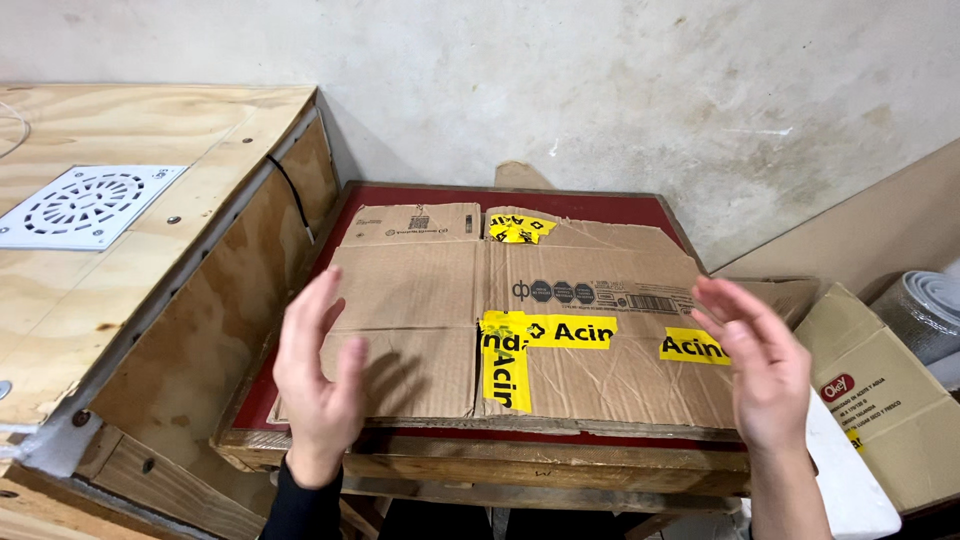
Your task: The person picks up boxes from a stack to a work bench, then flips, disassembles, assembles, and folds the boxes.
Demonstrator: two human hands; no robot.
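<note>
A flattened brown cardboard sheet (pixel 420 300) with strips of yellow tape lies on a red-topped wooden table (pixel 600 205). My left hand (pixel 315 375) hovers above the sheet's near left corner, palm turned inward, fingers apart, holding nothing. Over the sheet's right edge my right hand (pixel 760 365) is raised the same way, empty, palm facing left. Neither hand clearly touches the cardboard.
A tall plywood box (pixel 150 300) with a white round-patterned vent grille (pixel 85 205) stands at the left, tight against the table. At the right are a closed cardboard box (pixel 885 400), a grey foam roll (pixel 925 310) and a leaning board (pixel 860 225). A rough plaster wall lies behind.
</note>
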